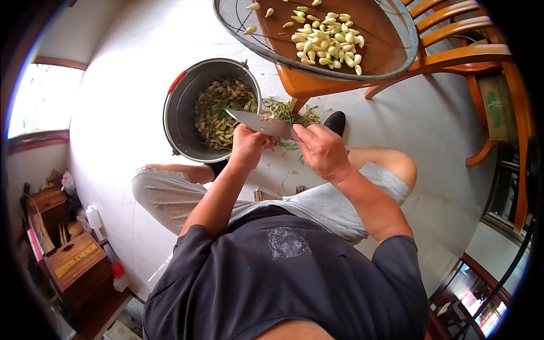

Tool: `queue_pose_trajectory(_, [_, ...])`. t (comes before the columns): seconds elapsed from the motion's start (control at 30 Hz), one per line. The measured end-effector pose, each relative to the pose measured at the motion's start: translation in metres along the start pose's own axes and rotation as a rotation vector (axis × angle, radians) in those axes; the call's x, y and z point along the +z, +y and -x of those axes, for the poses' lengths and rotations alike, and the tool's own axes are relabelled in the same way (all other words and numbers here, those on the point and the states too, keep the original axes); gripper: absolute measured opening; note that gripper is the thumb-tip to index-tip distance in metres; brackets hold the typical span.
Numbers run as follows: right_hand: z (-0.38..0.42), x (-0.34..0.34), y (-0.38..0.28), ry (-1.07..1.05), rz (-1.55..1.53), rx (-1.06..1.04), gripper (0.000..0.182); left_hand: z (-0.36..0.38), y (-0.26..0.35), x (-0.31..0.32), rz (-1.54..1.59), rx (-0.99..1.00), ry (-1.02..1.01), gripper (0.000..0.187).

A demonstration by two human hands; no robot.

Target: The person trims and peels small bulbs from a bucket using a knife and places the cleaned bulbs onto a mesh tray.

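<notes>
My right hand is closed round the handle end of a broad kitchen knife, whose blade points left toward the bucket. Just under the blade, my left hand has its fingers curled together. The blade covers part of them, so what they hold cannot be made out. Beyond the left hand stands a grey metal bucket of untrimmed bulbs with stalks and roots. Cut green trimmings lie on the floor beside it, below the knife.
A round mesh sieve with many trimmed pale bulbs rests on a wooden chair. Another wooden chair is at the right. My dark shoe is near the trimmings. A wooden cabinet stands at lower left.
</notes>
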State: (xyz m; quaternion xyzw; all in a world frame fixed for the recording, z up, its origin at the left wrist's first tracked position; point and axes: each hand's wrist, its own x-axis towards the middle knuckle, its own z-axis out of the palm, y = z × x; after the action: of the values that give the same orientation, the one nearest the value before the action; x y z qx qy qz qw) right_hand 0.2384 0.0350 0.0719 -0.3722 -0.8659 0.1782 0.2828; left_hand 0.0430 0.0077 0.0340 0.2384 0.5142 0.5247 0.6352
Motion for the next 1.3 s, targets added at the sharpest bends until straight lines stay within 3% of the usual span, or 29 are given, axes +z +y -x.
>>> queue_pose_trajectory(0.7, [0.006, 0.012, 0.005, 0.066, 0.103, -0.056, 0.021, 0.0, -0.018, 0.004, 0.119, 0.168, 0.042, 0.012])
queue_pose_trajectory(0.83, [0.014, 0.019, 0.029, -0.184, 0.126, 0.314, 0.016, 0.004, -0.006, 0.006, 0.12, 0.167, 0.033, 0.015])
queue_pose_trajectory(0.97, [0.016, 0.01, 0.032, -0.236, 0.061, 0.458, 0.015, 0.008, 0.005, 0.003, 0.165, 0.203, 0.002, 0.018])
queue_pose_trajectory(1.13, [0.012, 0.01, 0.033, -0.399, 0.046, 0.468, 0.016, 0.011, 0.031, 0.007, 0.192, 0.185, -0.004, 0.019])
queue_pose_trajectory(1.3, [0.012, 0.013, 0.032, -0.5, 0.0, 0.403, 0.016, -0.013, 0.114, 0.056, -0.363, 0.217, -0.146, 0.035])
